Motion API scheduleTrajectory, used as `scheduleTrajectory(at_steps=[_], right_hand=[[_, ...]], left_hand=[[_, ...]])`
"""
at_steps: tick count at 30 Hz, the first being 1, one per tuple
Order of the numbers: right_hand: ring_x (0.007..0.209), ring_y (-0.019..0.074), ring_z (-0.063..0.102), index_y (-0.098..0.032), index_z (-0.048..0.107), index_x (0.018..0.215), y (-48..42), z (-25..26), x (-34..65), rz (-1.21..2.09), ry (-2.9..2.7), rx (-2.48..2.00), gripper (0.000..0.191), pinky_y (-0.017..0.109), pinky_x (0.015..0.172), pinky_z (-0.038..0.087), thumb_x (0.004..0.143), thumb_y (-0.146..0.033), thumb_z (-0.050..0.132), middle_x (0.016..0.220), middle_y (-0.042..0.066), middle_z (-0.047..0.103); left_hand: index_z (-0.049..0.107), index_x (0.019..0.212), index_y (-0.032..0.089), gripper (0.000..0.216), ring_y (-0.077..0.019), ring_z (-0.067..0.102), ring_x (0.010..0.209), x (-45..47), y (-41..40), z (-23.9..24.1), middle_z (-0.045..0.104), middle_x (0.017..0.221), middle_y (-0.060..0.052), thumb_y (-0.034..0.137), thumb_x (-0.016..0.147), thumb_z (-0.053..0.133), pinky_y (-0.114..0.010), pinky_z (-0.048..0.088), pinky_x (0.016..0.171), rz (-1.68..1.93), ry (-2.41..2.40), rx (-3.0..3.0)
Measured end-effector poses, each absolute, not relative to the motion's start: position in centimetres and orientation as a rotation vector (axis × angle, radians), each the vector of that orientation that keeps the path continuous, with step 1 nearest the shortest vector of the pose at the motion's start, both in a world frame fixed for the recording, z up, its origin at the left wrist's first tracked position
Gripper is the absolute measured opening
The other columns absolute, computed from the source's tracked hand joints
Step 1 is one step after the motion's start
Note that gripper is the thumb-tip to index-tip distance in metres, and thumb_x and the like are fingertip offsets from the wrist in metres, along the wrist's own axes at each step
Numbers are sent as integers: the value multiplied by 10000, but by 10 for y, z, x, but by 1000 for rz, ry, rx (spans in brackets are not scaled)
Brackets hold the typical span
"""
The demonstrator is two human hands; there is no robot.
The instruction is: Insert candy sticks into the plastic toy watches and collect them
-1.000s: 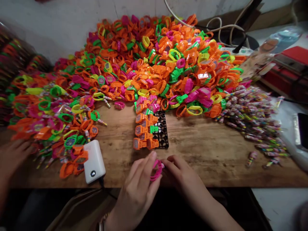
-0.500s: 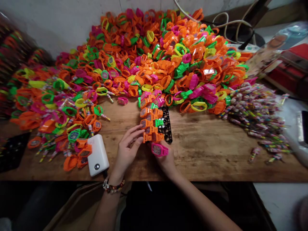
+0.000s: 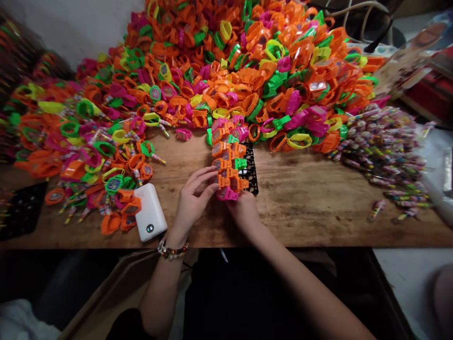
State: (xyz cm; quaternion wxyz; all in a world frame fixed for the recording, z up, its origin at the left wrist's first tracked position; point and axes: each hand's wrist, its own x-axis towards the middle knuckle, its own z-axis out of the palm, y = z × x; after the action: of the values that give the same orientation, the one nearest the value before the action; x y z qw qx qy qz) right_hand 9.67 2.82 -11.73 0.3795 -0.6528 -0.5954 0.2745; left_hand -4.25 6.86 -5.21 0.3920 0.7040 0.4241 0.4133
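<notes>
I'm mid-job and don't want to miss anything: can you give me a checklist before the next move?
1. Left hand at the orange watches: ok.
2. Pink watch at their near end: ok.
3. Pink watch settled on the black rack: cannot tell, contact hidden.
4. Grip of the right hand: cannot tell, fingertips hidden.
5. White power bank apart from both hands: ok.

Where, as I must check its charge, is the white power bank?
In the head view, the white power bank lies on the table left of the left hand, beside orange watches.
</notes>
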Motion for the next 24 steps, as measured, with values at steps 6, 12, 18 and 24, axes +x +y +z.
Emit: scheduleTrajectory(at_steps=[6,12,18,24], right_hand=[[573,199,615,-183,680,673,32,-116,99,674,-1539,-1736,194,281,570,446,822,-222,561,669,91,687],[592,193,610,-170,695,734,25,-115,91,629,-1561,-1802,196,283,586,450,837,-228,539,726,109,689],[552,203,589,-144,710,749,22,-113,85,674,-1598,-1838,230,301,542,430,841,-193,506,723,135,674],[623,206,624,-140,713,851,13,-102,92,700,-1627,-1774,222,310,589,490,805,-152,496,850,135,698]], left_hand=[[620,1181,272,467,-227,546,1198,-36,63,-54,517,1316,-84,431,759,743,-345,573,874,995,1106,1890],[604,1159,258,302,-217,517,1214,-26,57,-62,509,1275,-77,393,889,593,-425,472,1027,1110,1191,1930],[503,1253,262,522,-260,426,1295,-22,54,-69,422,1324,-102,517,820,646,-461,394,1090,1078,1176,2025],[491,1218,252,498,-260,438,1281,-14,52,-73,443,1298,-108,514,823,644,-474,399,1074,1190,1224,2098]])
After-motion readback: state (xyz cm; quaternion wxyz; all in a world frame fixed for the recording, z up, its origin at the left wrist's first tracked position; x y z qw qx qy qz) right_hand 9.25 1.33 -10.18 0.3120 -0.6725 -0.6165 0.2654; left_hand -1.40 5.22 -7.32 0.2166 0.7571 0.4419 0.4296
